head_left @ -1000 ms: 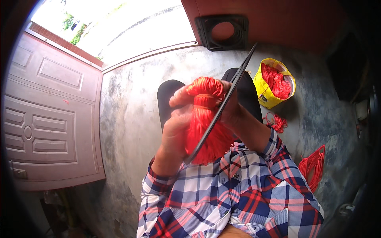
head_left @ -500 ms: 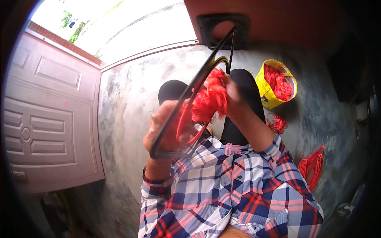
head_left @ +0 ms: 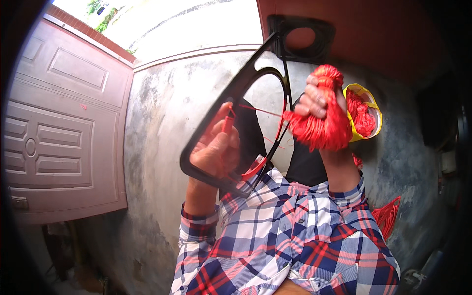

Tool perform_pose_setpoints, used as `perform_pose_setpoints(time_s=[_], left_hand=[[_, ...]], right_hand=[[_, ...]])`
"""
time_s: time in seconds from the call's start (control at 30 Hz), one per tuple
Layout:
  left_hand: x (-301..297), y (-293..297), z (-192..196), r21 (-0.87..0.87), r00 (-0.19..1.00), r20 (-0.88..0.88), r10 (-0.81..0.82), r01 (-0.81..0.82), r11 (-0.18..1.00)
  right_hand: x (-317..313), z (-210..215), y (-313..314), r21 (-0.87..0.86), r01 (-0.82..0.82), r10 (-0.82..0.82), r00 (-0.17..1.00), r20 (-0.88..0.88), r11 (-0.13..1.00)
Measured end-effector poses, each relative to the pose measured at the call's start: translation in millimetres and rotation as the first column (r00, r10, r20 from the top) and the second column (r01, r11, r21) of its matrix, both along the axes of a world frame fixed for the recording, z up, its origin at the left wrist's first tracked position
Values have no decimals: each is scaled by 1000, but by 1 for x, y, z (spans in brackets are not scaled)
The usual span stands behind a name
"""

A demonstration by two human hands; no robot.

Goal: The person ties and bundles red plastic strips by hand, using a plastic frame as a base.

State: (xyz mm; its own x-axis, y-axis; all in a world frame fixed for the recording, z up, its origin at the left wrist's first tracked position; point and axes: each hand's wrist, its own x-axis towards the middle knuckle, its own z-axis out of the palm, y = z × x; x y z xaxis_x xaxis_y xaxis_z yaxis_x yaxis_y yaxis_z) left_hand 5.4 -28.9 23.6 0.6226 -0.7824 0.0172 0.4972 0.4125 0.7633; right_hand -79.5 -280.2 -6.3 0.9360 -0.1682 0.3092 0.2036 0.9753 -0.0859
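Red tassel bundle (head_left: 319,123) being clenched in the right hand (head_left: 318,101), just right of the black frame (head_left: 231,105), with one thread stretching across to that frame. Left hand (head_left: 216,152) closing on the frame's lower part, pinching a red end. Risking, by judgement, snapping or tangling the taut thread if pulling apart.

frame (head_left: 231,105) left | thread bundle (head_left: 322,125) right | bucket (head_left: 374,115) behind bundle

The person wears a long-sleeved plaid shirt (head_left: 295,231) checked in red, navy blue and white, buttoned down the front, its cuffs closed at both wrists. Dark black trousers (head_left: 305,164) cover the legs. Left hand (head_left: 216,152) and right hand (head_left: 317,101) are bare, ungloved.
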Motion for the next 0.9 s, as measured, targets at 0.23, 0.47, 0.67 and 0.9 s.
perform_pose_setpoints(time_s=[0.23, 0.47, 0.67, 0.9], left_hand=[[19, 5, -12, -47, 1000, 3, -24, 24, 999], [18, 10, -18, -17, 1000, 13, 17, -17, 1000], [17, 8, -23, -74, 997, 33, 74, -71, 995], [-22, -31, 22, 78, 900, -319, 296, -286, 955]], right_hand=[[-16, -9, 40, -117, -156, 143, 983, -117, 981], [-16, -54, -31, 40, 185, -185, 983, -13, 982], [-20, -33, -18, -247, 246, -334, 839, -430, 937], [-26, 65, 39, -979, -80, -143, 984, -108, 188]])
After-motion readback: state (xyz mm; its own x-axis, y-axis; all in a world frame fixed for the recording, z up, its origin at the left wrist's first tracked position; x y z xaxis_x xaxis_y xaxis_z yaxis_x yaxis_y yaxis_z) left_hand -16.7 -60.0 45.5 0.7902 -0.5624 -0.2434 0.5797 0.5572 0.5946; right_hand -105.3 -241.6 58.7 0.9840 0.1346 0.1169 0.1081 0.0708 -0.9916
